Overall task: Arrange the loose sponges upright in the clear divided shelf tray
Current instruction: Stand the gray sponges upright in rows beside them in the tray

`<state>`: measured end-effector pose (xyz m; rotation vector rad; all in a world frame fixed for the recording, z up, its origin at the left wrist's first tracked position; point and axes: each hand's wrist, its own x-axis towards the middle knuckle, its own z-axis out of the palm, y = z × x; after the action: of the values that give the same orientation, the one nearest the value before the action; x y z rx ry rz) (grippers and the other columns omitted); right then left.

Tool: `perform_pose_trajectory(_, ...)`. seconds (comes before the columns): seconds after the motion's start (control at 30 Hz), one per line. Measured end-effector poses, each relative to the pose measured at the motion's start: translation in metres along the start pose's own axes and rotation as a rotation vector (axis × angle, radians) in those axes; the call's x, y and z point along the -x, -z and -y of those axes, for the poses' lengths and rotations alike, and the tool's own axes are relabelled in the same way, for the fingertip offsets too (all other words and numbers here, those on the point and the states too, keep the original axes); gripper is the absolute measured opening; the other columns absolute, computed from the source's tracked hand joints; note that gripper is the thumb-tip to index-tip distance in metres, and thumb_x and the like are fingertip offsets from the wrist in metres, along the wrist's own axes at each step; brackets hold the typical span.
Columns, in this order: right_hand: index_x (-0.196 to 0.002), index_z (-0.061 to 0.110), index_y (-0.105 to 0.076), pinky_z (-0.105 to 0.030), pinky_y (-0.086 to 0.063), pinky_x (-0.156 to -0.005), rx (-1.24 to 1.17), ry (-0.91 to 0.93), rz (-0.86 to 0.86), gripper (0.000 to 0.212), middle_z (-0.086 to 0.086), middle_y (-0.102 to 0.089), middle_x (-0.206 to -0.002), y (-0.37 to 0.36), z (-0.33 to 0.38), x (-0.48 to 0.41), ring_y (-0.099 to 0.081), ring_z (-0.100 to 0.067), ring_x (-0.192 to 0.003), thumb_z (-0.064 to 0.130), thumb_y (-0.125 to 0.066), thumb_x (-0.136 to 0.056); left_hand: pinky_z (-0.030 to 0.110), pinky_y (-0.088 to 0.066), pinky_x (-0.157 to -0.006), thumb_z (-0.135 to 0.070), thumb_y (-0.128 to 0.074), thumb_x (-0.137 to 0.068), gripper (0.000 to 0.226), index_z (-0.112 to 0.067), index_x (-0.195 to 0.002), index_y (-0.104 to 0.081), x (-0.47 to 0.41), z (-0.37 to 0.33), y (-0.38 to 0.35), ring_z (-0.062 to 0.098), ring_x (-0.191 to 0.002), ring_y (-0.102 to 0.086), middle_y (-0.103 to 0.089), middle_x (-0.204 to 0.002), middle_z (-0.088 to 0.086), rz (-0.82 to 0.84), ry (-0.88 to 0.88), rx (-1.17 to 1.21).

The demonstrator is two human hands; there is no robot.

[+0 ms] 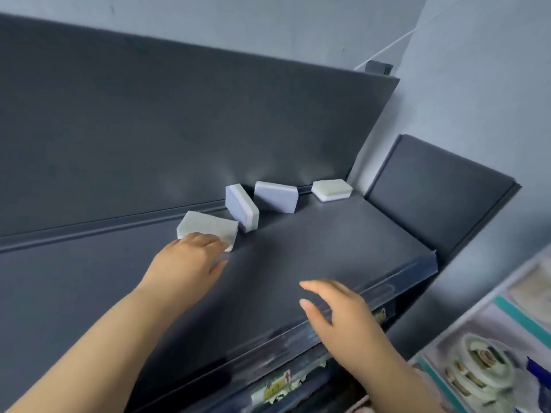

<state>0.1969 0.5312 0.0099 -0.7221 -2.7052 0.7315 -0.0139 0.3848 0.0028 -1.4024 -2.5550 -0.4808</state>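
Note:
Several sponges sit near the back of a dark shelf [313,248]. A pale green sponge [205,226] lies flat at the left, and my left hand [190,257] grips its near edge with curled fingers. Two lilac sponges stand on edge beside it: one [242,211] leans right, the other [275,196] rests against the back panel. Another pale green sponge [331,189] lies flat at the far right corner. My right hand [337,305] hovers open over the shelf's clear front lip [411,272], holding nothing. No dividers are visible.
A dark back panel [179,129] rises behind the shelf and a dark side panel [441,198] stands to the right. Price labels [277,386] run along the front edge. Packaged goods [483,362] hang at the lower right.

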Motion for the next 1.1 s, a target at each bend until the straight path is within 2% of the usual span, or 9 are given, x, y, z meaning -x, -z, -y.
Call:
perform_pose_trajectory(0.13, -0.127, 0.033, -0.049, -0.012, -0.031, -0.097, -0.063, 0.164, 0.045, 0.034, 0.022, -0.047, -0.128, 0.005, -0.015, -0.073, -0.04, 0.005, -0.118, 0.036, -0.047, -0.093, 0.027, -0.037, -0.095, -0.026, -0.044, -0.095, 0.038, -0.027, -0.133, -0.049, -0.038, -0.002, -0.01, 0.013, -0.128, -0.04, -0.044, -0.14, -0.012, 0.051, 0.176, -0.093)
perform_pose_trajectory(0.27, -0.132, 0.032, -0.043, -0.019, -0.035, -0.1, -0.108, 0.294, 0.123, 0.039, 0.018, -0.043, -0.134, 0.011, -0.022, -0.136, -0.04, 0.0, -0.121, 0.035, -0.046, -0.094, 0.022, -0.027, -0.103, -0.036, -0.034, -0.099, 0.046, -0.035, -0.145, -0.025, -0.062, -0.01, -0.018, 0.005, -0.137, -0.023, -0.023, -0.15, -0.019, 0.155, 0.312, -0.13)
perform_pose_trajectory(0.5, -0.135, 0.03, -0.034, -0.033, -0.045, -0.087, 0.039, 0.587, 0.17, 0.046, 0.009, -0.022, -0.146, -0.008, -0.006, -0.206, -0.04, -0.016, -0.121, 0.025, -0.048, -0.091, 0.027, -0.035, -0.096, -0.06, -0.041, -0.088, 0.065, -0.035, -0.145, -0.022, -0.082, -0.024, -0.03, 0.016, -0.125, -0.033, -0.036, -0.135, -0.008, 0.233, 0.564, -0.309)
perform_pose_trajectory(0.6, -0.132, 0.03, -0.04, -0.035, -0.045, -0.087, 0.105, 0.611, 0.214, 0.044, 0.0, -0.016, -0.147, -0.026, -0.002, -0.219, -0.035, -0.023, -0.122, 0.029, -0.053, -0.09, 0.028, -0.036, -0.089, -0.071, -0.046, -0.078, 0.07, -0.033, -0.136, -0.039, -0.084, -0.033, -0.032, 0.017, -0.116, -0.04, -0.04, -0.121, -0.005, 0.256, 0.681, -0.332)
perform_pose_trajectory(0.7, -0.112, 0.021, -0.049, -0.034, -0.045, -0.079, 0.078, 0.567, 0.236, 0.027, -0.004, -0.023, -0.14, -0.038, -0.006, -0.225, -0.041, -0.026, -0.11, 0.028, -0.057, -0.088, 0.03, -0.034, -0.09, -0.074, -0.051, -0.071, 0.069, -0.035, -0.127, -0.046, -0.08, -0.041, -0.037, 0.018, -0.115, -0.037, -0.037, -0.117, -0.005, 0.198, 0.782, -0.316)
perform_pose_trajectory(0.77, -0.103, 0.016, -0.048, -0.032, -0.041, -0.079, 0.047, 0.561, 0.213, 0.016, -0.004, -0.028, -0.136, -0.039, -0.012, -0.229, -0.044, -0.027, -0.105, 0.019, -0.054, -0.089, 0.031, -0.03, -0.093, -0.075, -0.053, -0.068, 0.072, -0.034, -0.126, -0.044, -0.075, -0.046, -0.04, 0.018, -0.116, -0.034, -0.036, -0.122, -0.006, 0.132, 0.812, -0.315)
perform_pose_trajectory(0.9, -0.12, 0.016, -0.044, -0.016, -0.03, -0.089, -0.126, 0.573, 0.212, 0.042, 0.001, -0.026, -0.136, -0.026, -0.028, -0.231, -0.036, -0.018, -0.117, 0.001, -0.052, -0.081, 0.03, -0.028, -0.089, -0.073, -0.056, -0.068, 0.067, -0.027, -0.115, -0.039, -0.071, -0.055, -0.039, 0.017, -0.114, -0.04, -0.052, -0.118, -0.01, 0.075, 0.83, -0.293)
perform_pose_trajectory(1.0, -0.126, 0.021, -0.037, -0.007, -0.024, -0.082, -0.277, 0.518, 0.147, 0.056, 0.01, -0.026, -0.123, 0.001, -0.041, -0.223, -0.031, -0.005, -0.107, 0.001, -0.055, -0.077, 0.029, -0.032, -0.083, -0.07, -0.06, -0.067, 0.066, -0.027, -0.111, -0.037, -0.073, -0.067, -0.033, 0.017, -0.107, -0.045, -0.057, -0.11, -0.011, -0.024, 0.841, -0.24)
perform_pose_trajectory(1.1, -0.124, 0.032, -0.04, 0.0, -0.031, -0.073, -0.398, 0.467, 0.124, 0.056, 0.015, -0.024, -0.117, 0.029, -0.059, -0.213, -0.037, 0.008, -0.092, 0.005, -0.057, -0.078, 0.028, -0.035, -0.082, -0.056, -0.071, -0.067, 0.073, -0.033, -0.126, -0.034, -0.078, -0.084, -0.025, 0.016, -0.109, -0.042, -0.049, -0.112, -0.014, -0.263, 0.813, -0.03)
